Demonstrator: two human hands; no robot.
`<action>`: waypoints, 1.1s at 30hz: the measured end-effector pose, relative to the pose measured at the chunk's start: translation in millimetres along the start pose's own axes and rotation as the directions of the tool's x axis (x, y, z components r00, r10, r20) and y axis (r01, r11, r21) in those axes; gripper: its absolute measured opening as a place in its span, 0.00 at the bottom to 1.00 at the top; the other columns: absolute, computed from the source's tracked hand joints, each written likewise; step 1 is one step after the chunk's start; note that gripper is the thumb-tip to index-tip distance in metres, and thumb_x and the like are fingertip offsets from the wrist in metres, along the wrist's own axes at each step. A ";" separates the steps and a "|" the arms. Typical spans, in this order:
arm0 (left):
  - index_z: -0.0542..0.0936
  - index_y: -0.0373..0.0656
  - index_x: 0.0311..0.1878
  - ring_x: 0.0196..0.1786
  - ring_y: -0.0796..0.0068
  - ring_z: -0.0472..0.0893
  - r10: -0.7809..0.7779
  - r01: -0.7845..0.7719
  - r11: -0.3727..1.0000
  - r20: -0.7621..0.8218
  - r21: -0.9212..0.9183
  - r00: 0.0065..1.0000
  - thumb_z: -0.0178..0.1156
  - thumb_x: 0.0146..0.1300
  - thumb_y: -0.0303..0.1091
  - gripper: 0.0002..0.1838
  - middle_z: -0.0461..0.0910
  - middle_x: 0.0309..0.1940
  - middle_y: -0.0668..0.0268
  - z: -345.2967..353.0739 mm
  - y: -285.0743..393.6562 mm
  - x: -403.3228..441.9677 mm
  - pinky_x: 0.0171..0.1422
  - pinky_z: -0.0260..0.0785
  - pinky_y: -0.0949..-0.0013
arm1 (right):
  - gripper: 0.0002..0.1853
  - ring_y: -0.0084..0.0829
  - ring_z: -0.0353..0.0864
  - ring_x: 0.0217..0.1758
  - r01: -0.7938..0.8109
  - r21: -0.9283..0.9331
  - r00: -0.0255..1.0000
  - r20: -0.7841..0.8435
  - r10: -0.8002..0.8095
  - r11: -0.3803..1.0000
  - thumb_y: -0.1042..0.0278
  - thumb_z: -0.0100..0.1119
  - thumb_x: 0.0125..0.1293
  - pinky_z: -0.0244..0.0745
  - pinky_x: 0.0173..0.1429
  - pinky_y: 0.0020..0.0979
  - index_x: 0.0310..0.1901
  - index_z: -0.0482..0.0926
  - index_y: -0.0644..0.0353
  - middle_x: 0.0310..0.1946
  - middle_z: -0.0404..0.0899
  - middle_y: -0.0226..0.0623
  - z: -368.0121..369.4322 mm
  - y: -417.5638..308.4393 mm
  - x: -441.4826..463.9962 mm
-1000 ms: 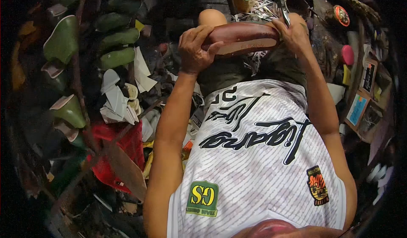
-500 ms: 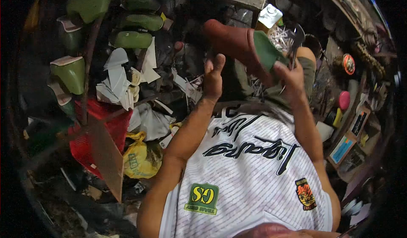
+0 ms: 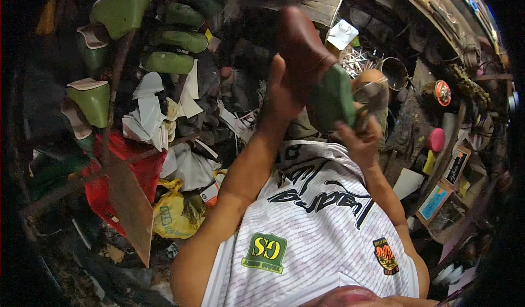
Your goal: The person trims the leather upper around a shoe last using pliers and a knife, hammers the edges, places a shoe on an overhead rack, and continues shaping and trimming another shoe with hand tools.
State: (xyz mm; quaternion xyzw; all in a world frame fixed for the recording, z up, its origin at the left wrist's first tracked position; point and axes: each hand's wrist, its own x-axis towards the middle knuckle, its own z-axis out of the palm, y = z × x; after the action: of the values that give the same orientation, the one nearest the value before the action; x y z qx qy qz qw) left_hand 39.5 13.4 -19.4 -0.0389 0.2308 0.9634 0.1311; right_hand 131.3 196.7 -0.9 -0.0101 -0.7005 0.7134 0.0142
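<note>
In front of my shirt, a maroon shoe upper (image 3: 305, 47) sits over a green shoe last (image 3: 332, 100), toe pointing up and away. My left hand (image 3: 284, 96) supports the maroon part from the left side, thumb raised along it; its other fingers are in shadow. My right hand (image 3: 361, 137) is closed at the green heel end, its fingertips close to or touching the last. From that hand sticks out a metal hand tool (image 3: 373, 92), smeared by motion, so its exact kind is unclear.
Several green lasts (image 3: 168, 62) stand at the upper left. Below them are white cut pieces (image 3: 150, 107), red material (image 3: 123, 181) and a yellow plastic bag (image 3: 178, 214). On the right lie small boxes (image 3: 436, 199), a pink round lid (image 3: 436, 139) and a round tin (image 3: 443, 92).
The shoe has turned from lying slantwise to toe up. My left hand, open and apart before, is now against it. My right hand has moved lower and left with the tool.
</note>
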 end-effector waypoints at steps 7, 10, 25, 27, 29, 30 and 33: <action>0.65 0.46 0.67 0.63 0.61 0.71 0.102 -0.103 0.988 0.010 0.117 0.995 0.52 0.66 0.59 0.34 0.72 0.60 0.61 -9.6 41.3 9.0 0.68 0.62 0.55 | 0.21 0.26 0.81 0.41 -0.270 0.562 0.963 0.140 0.232 0.782 0.61 0.62 0.60 0.78 0.43 0.29 0.51 0.73 0.65 0.41 0.80 0.37 -45.1 -27.3 53.0; 0.67 0.46 0.65 0.60 0.63 0.73 0.144 -0.110 0.943 -0.087 0.314 0.986 0.56 0.64 0.55 0.32 0.73 0.57 0.63 14.9 42.2 1.1 0.64 0.66 0.57 | 0.22 0.31 0.83 0.42 -0.385 0.619 0.913 0.147 0.380 0.685 0.55 0.58 0.64 0.80 0.42 0.32 0.51 0.72 0.65 0.40 0.81 0.38 -49.8 -12.0 57.7; 0.69 0.42 0.54 0.48 0.68 0.78 0.359 -0.020 0.790 -0.436 0.613 0.825 0.66 0.60 0.46 0.26 0.75 0.46 0.64 -40.2 10.0 -28.7 0.52 0.74 0.65 | 0.17 0.21 0.79 0.26 -0.325 -0.123 0.946 -0.055 0.321 0.938 0.55 0.65 0.61 0.76 0.27 0.26 0.38 0.79 0.63 0.26 0.80 0.32 -60.0 3.3 96.3; 0.69 0.41 0.54 0.49 0.68 0.76 0.427 0.061 0.618 -0.400 0.784 0.811 0.67 0.58 0.48 0.29 0.75 0.45 0.63 -38.5 9.8 -25.6 0.54 0.71 0.67 | 0.16 0.23 0.82 0.25 -0.301 0.147 0.952 -0.019 0.307 0.942 0.57 0.64 0.62 0.80 0.25 0.26 0.38 0.77 0.63 0.23 0.79 0.35 -55.8 3.2 98.5; 0.69 0.39 0.54 0.49 0.66 0.76 0.417 0.123 0.507 -0.368 0.853 0.831 0.68 0.57 0.48 0.30 0.75 0.45 0.61 -34.1 16.1 -24.5 0.55 0.70 0.66 | 0.16 0.24 0.82 0.25 -0.259 0.300 0.966 0.071 0.249 0.918 0.56 0.63 0.63 0.80 0.25 0.26 0.40 0.76 0.62 0.25 0.79 0.35 -56.9 16.7 106.9; 0.70 0.38 0.54 0.50 0.65 0.76 0.400 0.175 0.388 -0.336 0.905 0.852 0.70 0.55 0.47 0.31 0.75 0.45 0.58 -31.4 20.1 -23.6 0.56 0.69 0.66 | 0.17 0.25 0.82 0.24 -0.222 0.444 0.974 0.148 0.173 0.868 0.56 0.62 0.64 0.80 0.25 0.26 0.42 0.74 0.62 0.26 0.79 0.36 -54.0 17.5 113.9; 0.73 0.37 0.53 0.50 0.59 0.76 0.300 0.071 -0.068 -0.047 0.995 0.953 0.71 0.51 0.44 0.30 0.76 0.46 0.54 -26.2 35.2 -15.7 0.57 0.68 0.63 | 0.18 0.24 0.81 0.25 -0.290 0.327 0.951 0.200 0.234 0.899 0.57 0.57 0.67 0.79 0.27 0.25 0.49 0.69 0.61 0.30 0.78 0.35 -40.9 4.6 124.8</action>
State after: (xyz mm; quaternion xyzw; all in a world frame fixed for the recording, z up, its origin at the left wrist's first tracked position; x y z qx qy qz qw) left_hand 45.5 -32.4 -25.3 -0.0344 0.8739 0.4850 0.0043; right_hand 7.9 241.8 -5.6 -0.0458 -0.5522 0.8214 -0.1353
